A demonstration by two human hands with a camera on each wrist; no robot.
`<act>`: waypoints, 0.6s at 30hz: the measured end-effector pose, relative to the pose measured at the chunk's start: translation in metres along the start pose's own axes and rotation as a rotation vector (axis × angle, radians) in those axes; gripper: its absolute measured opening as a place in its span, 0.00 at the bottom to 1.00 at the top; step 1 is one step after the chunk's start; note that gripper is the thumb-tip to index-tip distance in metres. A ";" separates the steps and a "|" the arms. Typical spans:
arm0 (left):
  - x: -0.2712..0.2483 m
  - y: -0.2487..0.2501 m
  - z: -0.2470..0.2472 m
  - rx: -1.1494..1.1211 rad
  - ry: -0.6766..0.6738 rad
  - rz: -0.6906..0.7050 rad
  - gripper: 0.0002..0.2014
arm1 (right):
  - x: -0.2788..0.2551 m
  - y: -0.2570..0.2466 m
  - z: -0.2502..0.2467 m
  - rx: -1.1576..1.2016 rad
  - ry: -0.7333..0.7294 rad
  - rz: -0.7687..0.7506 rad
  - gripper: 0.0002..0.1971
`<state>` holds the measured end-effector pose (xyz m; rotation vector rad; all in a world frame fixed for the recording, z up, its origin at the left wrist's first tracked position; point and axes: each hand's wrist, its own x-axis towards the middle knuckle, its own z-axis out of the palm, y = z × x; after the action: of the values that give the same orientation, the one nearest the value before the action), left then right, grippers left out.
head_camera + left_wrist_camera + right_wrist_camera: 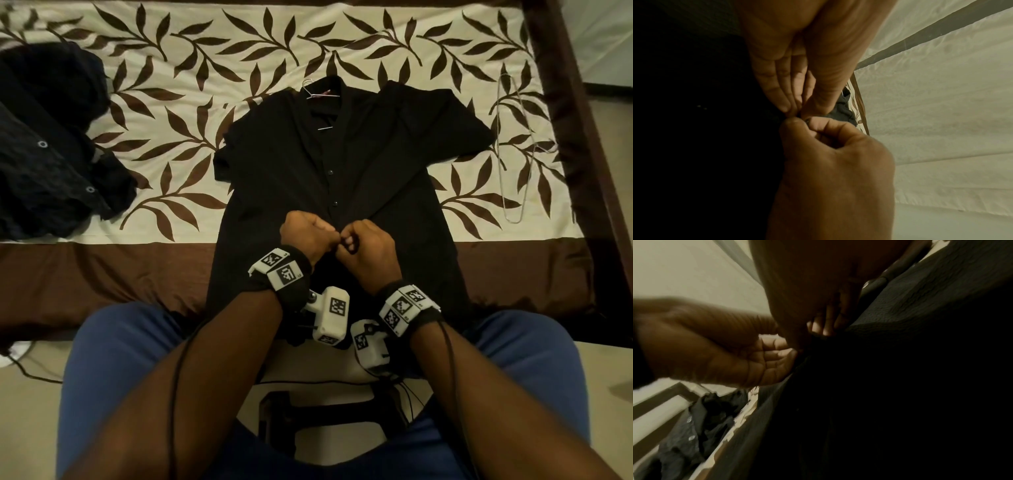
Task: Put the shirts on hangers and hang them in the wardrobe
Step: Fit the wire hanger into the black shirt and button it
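Black shirt (342,164) on hanger (317,92); left hand (305,236) and right hand (368,245) pinch placket edges, should align button to hole, keep fabric taut.

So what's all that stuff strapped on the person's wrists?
Both arms are bare, with no sleeves. The left hand and right hand each have a black wristband carrying white blocks printed with black-and-white square codes. A boxy white camera unit with the same kind of code hangs under each wrist. Thin black cables trail back along the forearms.
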<state>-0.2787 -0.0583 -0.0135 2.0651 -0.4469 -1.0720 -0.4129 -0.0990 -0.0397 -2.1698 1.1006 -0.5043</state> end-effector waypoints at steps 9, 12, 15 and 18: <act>-0.001 -0.009 -0.003 -0.108 -0.069 0.082 0.10 | 0.004 0.006 -0.013 0.550 -0.086 0.405 0.05; -0.003 -0.010 -0.006 -0.143 -0.119 0.128 0.13 | 0.009 0.008 -0.013 0.636 -0.158 0.455 0.07; -0.003 -0.010 -0.007 -0.165 -0.150 0.172 0.13 | 0.012 0.008 -0.012 0.732 -0.207 0.556 0.08; 0.000 -0.012 -0.005 -0.129 -0.126 0.244 0.15 | 0.013 0.008 -0.010 0.756 -0.214 0.596 0.07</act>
<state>-0.2753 -0.0484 -0.0212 1.7847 -0.6569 -1.0571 -0.4161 -0.1175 -0.0373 -1.1457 1.1283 -0.3231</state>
